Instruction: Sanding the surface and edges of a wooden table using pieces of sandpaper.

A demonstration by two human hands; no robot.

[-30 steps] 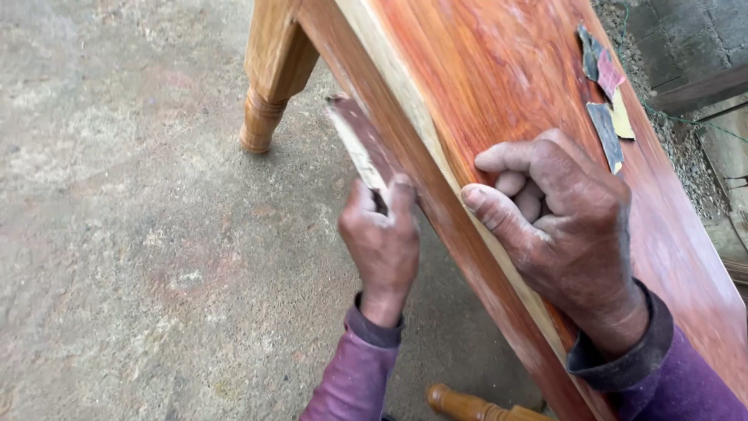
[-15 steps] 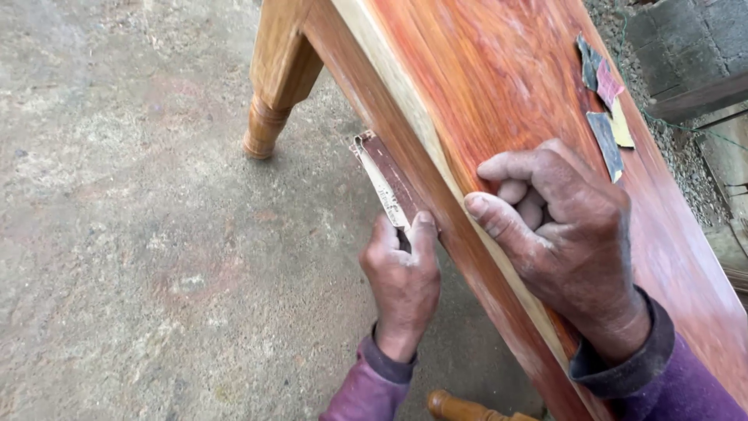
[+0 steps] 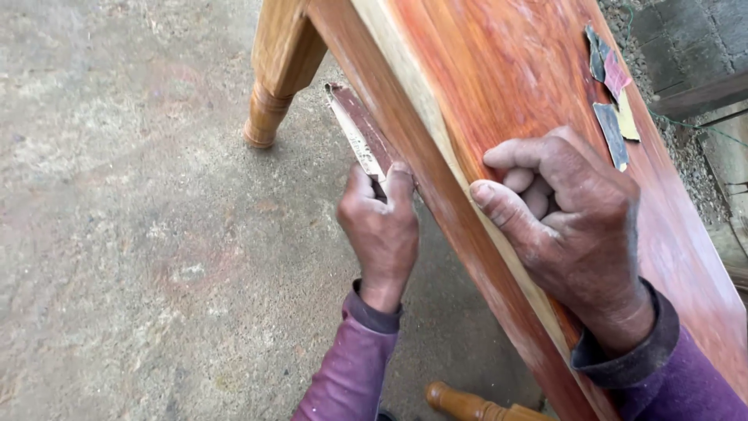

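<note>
A folded strip of sandpaper point(image 3: 360, 132) is lying flat against the side face of the reddish wooden table point(image 3: 499, 86), just above the centre of the frame, its worn reddish face turned to the wood so the grit is biting there. The left hand point(image 3: 379, 230) is pinching the strip's lower end between thumb and fingers, which is keeping it stiff against the edge. To the right of centre, the right hand point(image 3: 573, 226) is resting on the tabletop with fingers curled under and thumb lying along the pale edge, apparently steadying the piece. More sandpaper scraps point(image 3: 612, 93) are lying on the top at the upper right, within reach. A turned table leg point(image 3: 269, 109) is standing on the concrete floor point(image 3: 117, 234) at the upper left.
</note>
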